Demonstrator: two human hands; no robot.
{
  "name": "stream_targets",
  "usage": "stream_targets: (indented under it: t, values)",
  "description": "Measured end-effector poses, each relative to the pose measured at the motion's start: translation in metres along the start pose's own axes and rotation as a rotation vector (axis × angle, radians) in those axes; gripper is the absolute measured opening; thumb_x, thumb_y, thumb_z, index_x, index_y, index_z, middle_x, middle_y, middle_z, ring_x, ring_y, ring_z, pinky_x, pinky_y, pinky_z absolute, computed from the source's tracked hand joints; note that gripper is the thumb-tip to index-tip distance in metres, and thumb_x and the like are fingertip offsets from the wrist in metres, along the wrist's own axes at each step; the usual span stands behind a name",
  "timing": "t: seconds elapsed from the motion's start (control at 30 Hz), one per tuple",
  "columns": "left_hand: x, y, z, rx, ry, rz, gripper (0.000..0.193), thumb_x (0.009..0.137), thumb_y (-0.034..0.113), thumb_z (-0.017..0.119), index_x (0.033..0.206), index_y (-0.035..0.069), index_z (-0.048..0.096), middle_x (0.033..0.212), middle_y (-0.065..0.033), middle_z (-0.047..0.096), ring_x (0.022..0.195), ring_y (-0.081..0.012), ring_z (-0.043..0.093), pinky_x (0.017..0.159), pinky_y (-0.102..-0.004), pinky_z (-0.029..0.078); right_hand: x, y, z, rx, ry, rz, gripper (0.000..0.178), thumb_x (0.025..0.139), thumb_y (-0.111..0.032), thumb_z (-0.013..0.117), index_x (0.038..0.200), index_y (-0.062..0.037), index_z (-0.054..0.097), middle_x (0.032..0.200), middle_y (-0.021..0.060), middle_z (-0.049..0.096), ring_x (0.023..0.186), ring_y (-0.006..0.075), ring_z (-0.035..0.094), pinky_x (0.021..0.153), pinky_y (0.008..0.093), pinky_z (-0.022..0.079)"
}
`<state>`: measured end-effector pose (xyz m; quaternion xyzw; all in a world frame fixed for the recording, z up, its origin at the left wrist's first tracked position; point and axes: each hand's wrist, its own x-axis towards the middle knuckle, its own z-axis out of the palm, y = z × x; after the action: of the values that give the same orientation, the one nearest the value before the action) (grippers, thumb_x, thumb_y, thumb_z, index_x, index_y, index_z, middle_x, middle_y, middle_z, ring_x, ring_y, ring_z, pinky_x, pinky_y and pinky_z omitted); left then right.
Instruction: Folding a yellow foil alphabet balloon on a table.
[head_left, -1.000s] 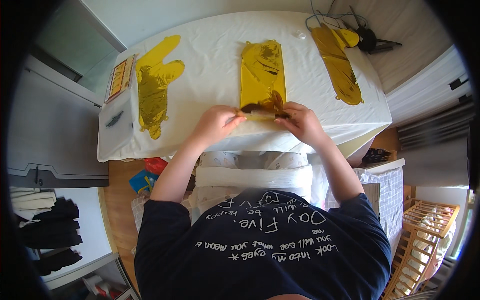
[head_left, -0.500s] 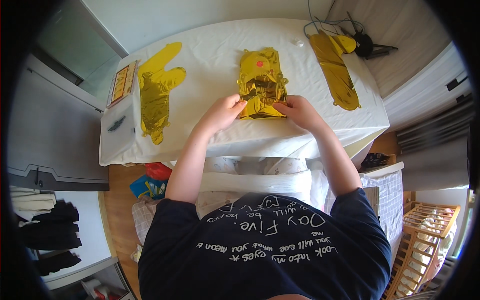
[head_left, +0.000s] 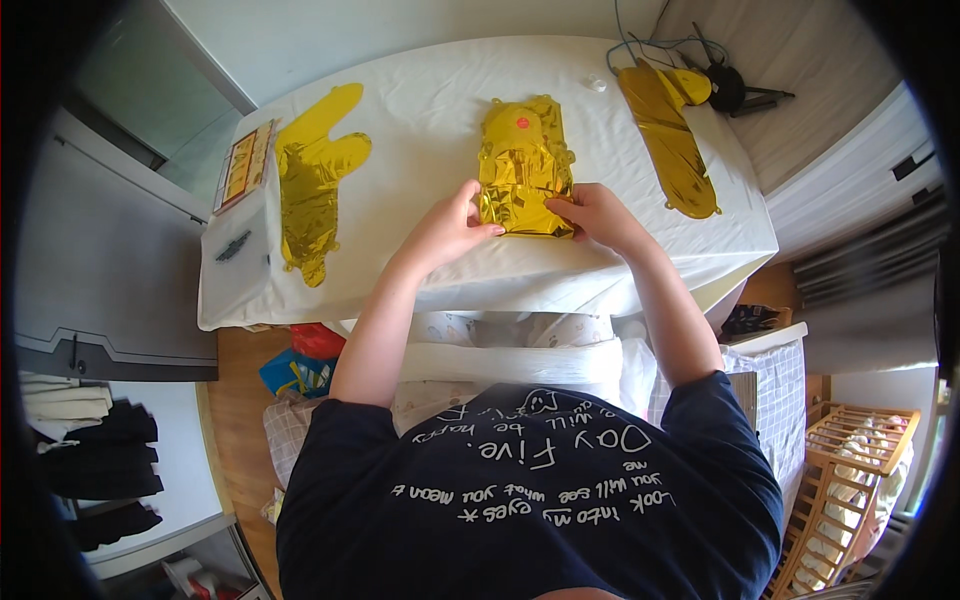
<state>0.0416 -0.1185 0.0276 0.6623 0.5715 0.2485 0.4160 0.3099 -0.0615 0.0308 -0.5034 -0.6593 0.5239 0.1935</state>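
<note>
A folded gold foil balloon with a small red round mark lies on the white-covered table, right in front of me. My left hand is at its lower left corner, thumb on the near edge and forefinger apart along the left side. On the right edge, my right hand grips the foil, its thumb on top and the other fingers partly hidden. Two more gold foil balloons lie flat, one on the left and another on the right.
At the table's left end are a flat package and a clear plastic bag. A black stand with cables is at the back right corner, near a small clear item. A wooden rack stands at lower right.
The balloon's near part now lies flatter, its raised folds pressed down. My left thumb has slid along the near edge, away from the forefinger. The right hand stays at its edge.
</note>
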Motion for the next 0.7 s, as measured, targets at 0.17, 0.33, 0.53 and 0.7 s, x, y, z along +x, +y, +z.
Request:
stream_targets:
  t: [0.17,0.33,0.53,0.7]
  values:
    - [0.002,-0.006,0.009,-0.121,0.045,0.111,0.047,0.093,0.018,0.077,0.122,-0.002,0.046,0.087,-0.0122,0.07,0.08,-0.0126,0.063,0.073,-0.0289,0.05,-0.003,0.01,0.001,0.022,0.027,-0.05,0.04,0.099,-0.036,0.071,0.086,0.0019,0.07,0.074,0.0009,0.064,0.063,0.009,0.058,0.058,0.0263,0.05]
    - [0.0,0.001,0.008,0.015,0.028,0.01,0.046,0.094,0.024,0.077,0.115,-0.002,0.046,0.083,-0.0106,0.066,0.073,-0.0124,0.057,0.066,-0.0291,0.047,-0.017,0.001,0.002,-0.066,0.054,-0.076,0.041,0.097,-0.038,0.073,0.084,0.0009,0.07,0.069,-0.0002,0.061,0.06,0.0084,0.056,0.055,0.0268,0.046]
    - [0.0,-0.003,0.013,0.096,0.078,0.015,0.043,0.094,0.022,0.077,0.115,-0.001,0.046,0.079,-0.0061,0.06,0.072,-0.0114,0.055,0.066,-0.0279,0.047,-0.017,-0.002,0.003,-0.08,0.085,-0.088,0.043,0.096,-0.039,0.074,0.082,0.0009,0.068,0.066,0.0,0.059,0.057,0.0089,0.053,0.053,0.0277,0.043]
    - [-0.002,-0.013,0.015,-0.071,0.196,0.117,0.058,0.094,0.01,0.075,0.14,0.0,0.042,0.098,-0.0083,0.064,0.087,-0.0132,0.065,0.08,-0.0295,0.053,-0.01,-0.004,0.002,-0.036,0.025,-0.029,0.041,0.097,-0.036,0.073,0.083,0.002,0.066,0.067,0.001,0.059,0.056,0.0098,0.054,0.053,0.0276,0.044]
